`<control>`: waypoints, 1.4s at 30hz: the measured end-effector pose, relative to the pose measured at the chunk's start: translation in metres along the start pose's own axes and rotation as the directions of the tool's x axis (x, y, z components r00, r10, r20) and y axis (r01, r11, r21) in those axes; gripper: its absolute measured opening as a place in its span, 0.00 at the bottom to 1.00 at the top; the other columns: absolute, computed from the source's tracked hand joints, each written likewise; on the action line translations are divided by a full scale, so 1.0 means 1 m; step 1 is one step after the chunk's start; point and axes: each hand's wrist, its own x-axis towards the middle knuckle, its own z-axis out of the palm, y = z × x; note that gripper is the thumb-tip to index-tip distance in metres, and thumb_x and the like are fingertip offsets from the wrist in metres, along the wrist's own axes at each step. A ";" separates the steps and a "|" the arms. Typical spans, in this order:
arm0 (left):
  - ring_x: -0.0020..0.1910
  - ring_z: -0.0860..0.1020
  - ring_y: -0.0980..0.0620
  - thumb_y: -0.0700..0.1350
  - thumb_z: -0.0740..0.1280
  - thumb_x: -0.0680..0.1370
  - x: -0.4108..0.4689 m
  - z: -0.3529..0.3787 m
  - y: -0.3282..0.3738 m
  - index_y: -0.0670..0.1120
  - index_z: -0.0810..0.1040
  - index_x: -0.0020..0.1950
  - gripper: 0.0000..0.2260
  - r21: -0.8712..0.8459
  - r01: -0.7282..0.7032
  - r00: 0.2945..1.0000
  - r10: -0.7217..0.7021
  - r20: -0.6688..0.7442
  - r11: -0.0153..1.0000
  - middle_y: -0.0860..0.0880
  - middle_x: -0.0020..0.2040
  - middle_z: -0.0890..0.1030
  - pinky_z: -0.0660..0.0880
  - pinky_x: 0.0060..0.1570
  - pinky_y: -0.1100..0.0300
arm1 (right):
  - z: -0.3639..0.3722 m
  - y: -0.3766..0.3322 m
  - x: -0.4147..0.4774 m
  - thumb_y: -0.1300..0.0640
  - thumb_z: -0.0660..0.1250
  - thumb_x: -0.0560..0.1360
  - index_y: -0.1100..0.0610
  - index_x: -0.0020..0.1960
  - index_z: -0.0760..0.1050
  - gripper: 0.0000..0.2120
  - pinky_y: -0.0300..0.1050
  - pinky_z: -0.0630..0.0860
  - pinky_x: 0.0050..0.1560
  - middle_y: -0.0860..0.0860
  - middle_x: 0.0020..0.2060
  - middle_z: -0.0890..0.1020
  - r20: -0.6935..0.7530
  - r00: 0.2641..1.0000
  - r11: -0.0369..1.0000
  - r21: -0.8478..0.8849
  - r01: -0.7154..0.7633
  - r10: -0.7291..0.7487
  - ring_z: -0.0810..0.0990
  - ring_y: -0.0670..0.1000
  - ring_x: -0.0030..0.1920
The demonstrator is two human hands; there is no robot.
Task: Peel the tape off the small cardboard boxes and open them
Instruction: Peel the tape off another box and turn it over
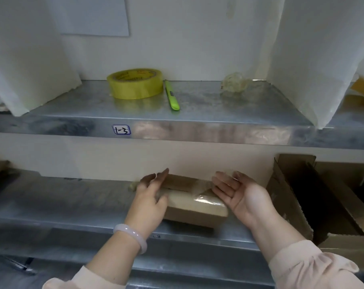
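Note:
A small brown cardboard box [194, 202] lies on the lower metal shelf [72, 205], with clear tape [206, 198] wrinkled across its top. My left hand [151, 198] rests against the box's left end, fingers straight and spread. My right hand [237, 192] is at the box's right end, palm turned up and leftward, fingers relaxed; a loose bit of clear tape seems to reach its fingertips, though blur hides any contact.
On the upper shelf [197, 122] lie a yellow tape roll [135, 83], a green utility knife [172, 95] and a wad of peeled clear tape [234, 82]. A large open cardboard carton [314, 197] stands right of the box. White sheets hang on both sides.

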 end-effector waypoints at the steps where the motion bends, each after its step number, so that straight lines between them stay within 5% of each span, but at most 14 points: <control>1: 0.60 0.65 0.62 0.42 0.60 0.79 -0.002 0.003 -0.007 0.75 0.63 0.60 0.25 0.031 0.017 1.000 -0.017 0.020 0.999 0.53 0.71 0.60 0.61 0.58 0.70 | -0.002 0.002 0.001 0.60 0.54 0.81 0.59 0.45 0.68 0.09 0.59 0.80 0.49 0.66 0.46 0.83 -0.013 1.000 1.000 0.016 -0.001 0.002 0.84 0.63 0.47; 5: 0.70 0.64 0.53 0.47 0.60 0.79 -0.002 0.013 -0.023 0.67 0.69 0.67 0.19 0.207 0.036 0.999 -0.033 -0.022 0.978 0.52 0.74 0.61 0.65 0.63 0.62 | -0.003 0.005 0.007 0.60 0.53 0.81 0.60 0.45 0.70 0.10 0.57 0.81 0.49 0.65 0.52 0.82 -0.014 1.000 1.000 -0.007 -0.021 0.021 0.81 0.63 0.54; 9: 0.65 0.73 0.45 0.44 0.58 0.70 0.012 0.015 -0.009 0.52 0.75 0.66 0.24 0.464 -0.194 0.978 0.208 0.023 0.864 0.49 0.69 0.73 0.75 0.59 0.49 | 0.006 0.001 0.009 0.59 0.51 0.81 0.58 0.46 0.69 0.10 0.59 0.77 0.58 0.65 0.53 0.82 0.040 0.999 0.998 -0.058 -0.022 0.024 0.81 0.64 0.55; 12: 0.62 0.76 0.47 0.46 0.56 0.71 0.014 0.025 -0.005 0.55 0.75 0.66 0.24 0.455 -0.283 0.959 0.243 0.146 0.844 0.52 0.66 0.76 0.76 0.57 0.53 | 0.017 0.003 0.008 0.60 0.54 0.80 0.59 0.45 0.69 0.08 0.60 0.77 0.56 0.64 0.40 0.83 -0.005 0.999 0.993 -0.109 -0.039 0.039 0.83 0.64 0.47; 15: 0.71 0.67 0.51 0.53 0.59 0.75 0.012 0.035 -0.010 0.56 0.71 0.70 0.22 0.425 -0.233 0.967 0.165 0.193 0.874 0.54 0.72 0.68 0.66 0.67 0.56 | 0.024 0.010 0.007 0.61 0.59 0.79 0.61 0.44 0.71 0.06 0.56 0.80 0.50 0.58 0.31 0.79 -0.078 0.995 0.918 -0.395 0.031 -0.067 0.83 0.58 0.38; 17: 0.72 0.65 0.52 0.53 0.59 0.76 0.011 0.038 -0.014 0.56 0.70 0.71 0.22 0.428 -0.226 0.969 0.156 0.193 0.875 0.55 0.73 0.66 0.64 0.68 0.59 | 0.023 0.012 0.007 0.60 0.64 0.77 0.59 0.47 0.73 0.02 0.52 0.81 0.49 0.57 0.34 0.80 -0.070 0.983 0.773 -0.627 0.092 -0.173 0.83 0.56 0.38; 21: 0.70 0.68 0.50 0.52 0.60 0.75 0.010 0.040 -0.014 0.54 0.73 0.69 0.22 0.394 -0.218 0.972 0.164 0.166 0.893 0.54 0.72 0.69 0.66 0.67 0.57 | 0.015 0.013 0.009 0.51 0.74 0.70 0.47 0.46 0.76 0.08 0.37 0.75 0.42 0.45 0.39 0.82 0.117 0.954 0.195 -0.965 0.175 -0.277 0.80 0.43 0.40; 25: 0.68 0.70 0.49 0.57 0.56 0.74 0.011 0.046 -0.013 0.53 0.75 0.67 0.24 0.375 -0.208 0.976 0.165 0.144 0.903 0.52 0.69 0.72 0.70 0.65 0.53 | 0.011 0.021 0.014 0.49 0.74 0.68 0.48 0.52 0.79 0.14 0.37 0.70 0.48 0.44 0.46 0.75 0.363 0.908 -0.280 -0.912 0.300 -0.208 0.74 0.45 0.48; 30: 0.68 0.67 0.52 0.59 0.58 0.73 0.010 0.049 -0.010 0.55 0.72 0.68 0.25 0.405 -0.222 0.972 0.168 0.163 0.887 0.55 0.68 0.70 0.67 0.65 0.57 | 0.015 0.025 0.018 0.46 0.67 0.73 0.49 0.57 0.77 0.14 0.45 0.73 0.52 0.50 0.53 0.73 0.332 0.937 -0.552 -0.804 0.220 -0.110 0.72 0.53 0.56; 36: 0.70 0.61 0.49 0.66 0.61 0.72 0.017 0.053 -0.005 0.63 0.61 0.73 0.30 0.517 -0.310 0.943 0.190 0.273 0.798 0.55 0.72 0.62 0.65 0.65 0.54 | 0.020 0.023 0.020 0.55 0.65 0.75 0.54 0.55 0.75 0.10 0.49 0.75 0.53 0.53 0.52 0.73 0.198 0.980 -0.653 -0.747 0.125 -0.038 0.76 0.57 0.51; 42: 0.58 0.76 0.47 0.68 0.59 0.67 0.017 0.063 -0.008 0.59 0.77 0.62 0.27 0.572 -0.387 0.922 0.288 0.261 0.723 0.52 0.61 0.78 0.77 0.47 0.52 | 0.000 0.018 0.017 0.54 0.65 0.76 0.54 0.59 0.71 0.13 0.44 0.74 0.47 0.53 0.54 0.75 0.161 0.976 -0.547 -0.835 0.058 -0.143 0.77 0.55 0.50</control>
